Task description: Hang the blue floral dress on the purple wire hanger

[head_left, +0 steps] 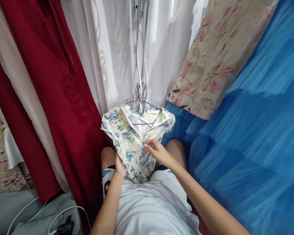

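A small floral shirt [127,133], cream with blue flowers, hangs on a purple wire hanger [140,101] hooked to a metal stand in front of me. My right hand [158,150] pinches the shirt's front placket near the middle, fingers closed on the cloth. Lower down, my left hand [119,168] grips the shirt's left edge, partly hidden behind the fabric. My knees show beneath the shirt.
A red curtain [56,85] hangs on the left, white sheer curtains [112,49] behind the stand. Blue tulle fabric [254,137] covers the right side, with a floral pillow [215,55] leaning above it. White cables and a dark device [63,225] lie at lower left.
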A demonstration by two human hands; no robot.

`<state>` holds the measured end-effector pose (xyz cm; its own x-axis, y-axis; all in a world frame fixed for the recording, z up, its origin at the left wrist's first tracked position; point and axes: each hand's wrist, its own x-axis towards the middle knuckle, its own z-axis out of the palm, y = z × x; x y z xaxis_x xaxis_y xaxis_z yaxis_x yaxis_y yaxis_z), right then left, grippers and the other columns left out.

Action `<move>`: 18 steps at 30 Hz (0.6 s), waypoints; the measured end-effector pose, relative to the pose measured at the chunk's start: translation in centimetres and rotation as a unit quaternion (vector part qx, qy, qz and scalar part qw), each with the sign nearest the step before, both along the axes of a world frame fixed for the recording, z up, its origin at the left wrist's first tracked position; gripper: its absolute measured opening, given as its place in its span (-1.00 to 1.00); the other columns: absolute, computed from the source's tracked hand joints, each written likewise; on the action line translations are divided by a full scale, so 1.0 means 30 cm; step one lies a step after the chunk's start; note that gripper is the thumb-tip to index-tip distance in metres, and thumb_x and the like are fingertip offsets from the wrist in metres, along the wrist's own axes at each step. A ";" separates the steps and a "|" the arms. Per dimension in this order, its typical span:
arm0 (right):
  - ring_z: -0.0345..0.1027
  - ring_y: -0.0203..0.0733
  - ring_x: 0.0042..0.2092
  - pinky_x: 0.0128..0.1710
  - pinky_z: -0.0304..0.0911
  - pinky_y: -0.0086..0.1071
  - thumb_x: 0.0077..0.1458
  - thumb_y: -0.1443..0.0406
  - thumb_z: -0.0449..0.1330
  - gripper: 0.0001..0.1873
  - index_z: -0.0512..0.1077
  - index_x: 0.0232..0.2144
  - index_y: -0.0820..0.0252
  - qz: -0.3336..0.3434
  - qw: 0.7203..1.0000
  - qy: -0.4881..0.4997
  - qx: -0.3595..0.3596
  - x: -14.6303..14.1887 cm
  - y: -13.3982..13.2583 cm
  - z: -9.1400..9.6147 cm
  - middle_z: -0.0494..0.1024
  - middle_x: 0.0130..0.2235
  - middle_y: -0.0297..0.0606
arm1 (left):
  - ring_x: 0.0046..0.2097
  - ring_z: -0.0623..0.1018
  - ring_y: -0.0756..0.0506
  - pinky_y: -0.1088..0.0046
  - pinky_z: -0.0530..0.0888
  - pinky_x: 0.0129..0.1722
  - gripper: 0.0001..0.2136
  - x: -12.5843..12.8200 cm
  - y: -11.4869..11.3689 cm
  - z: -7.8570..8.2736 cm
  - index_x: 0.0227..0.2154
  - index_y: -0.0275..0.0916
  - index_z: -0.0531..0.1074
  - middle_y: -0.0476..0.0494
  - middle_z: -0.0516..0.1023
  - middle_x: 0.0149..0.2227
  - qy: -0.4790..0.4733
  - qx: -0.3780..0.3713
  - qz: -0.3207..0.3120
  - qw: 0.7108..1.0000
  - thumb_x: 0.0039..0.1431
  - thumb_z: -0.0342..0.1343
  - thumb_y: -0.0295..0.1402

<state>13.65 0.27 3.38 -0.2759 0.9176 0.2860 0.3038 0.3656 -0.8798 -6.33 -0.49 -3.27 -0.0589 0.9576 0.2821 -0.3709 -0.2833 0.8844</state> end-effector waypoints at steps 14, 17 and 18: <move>0.24 -0.30 -0.59 -0.58 0.09 -0.44 0.11 0.10 0.20 -0.67 0.30 -0.56 0.15 0.011 0.999 0.042 -0.024 -0.024 0.002 0.010 0.49 -0.59 -0.31 | 0.11 0.42 -0.19 0.23 0.32 0.13 -0.60 -0.017 0.068 -0.149 -0.07 -0.21 0.35 -0.22 0.44 0.02 0.032 -0.025 0.356 0.934 -0.03 0.20 -0.43; 0.20 -0.34 -0.64 -0.63 0.04 -0.46 0.04 0.11 0.27 -0.67 0.33 -0.58 0.17 0.030 0.996 0.077 -0.045 -0.056 -0.039 0.025 0.49 -0.61 -0.31 | 0.09 0.41 -0.17 0.27 0.30 0.12 -0.58 0.030 0.011 -0.093 0.00 -0.17 0.31 -0.21 0.42 0.03 0.172 0.117 0.319 0.925 0.05 0.21 -0.41; 0.19 -0.35 -0.64 -0.63 0.04 -0.47 0.03 0.12 0.29 -0.68 0.35 -0.58 0.18 0.033 0.995 0.084 -0.046 -0.070 -0.052 0.028 0.49 -0.61 -0.31 | 0.04 0.45 -0.16 0.28 0.33 0.08 -0.65 0.057 -0.006 -0.075 -0.04 -0.18 0.34 -0.20 0.46 -0.03 0.228 0.163 0.270 0.921 0.09 0.19 -0.41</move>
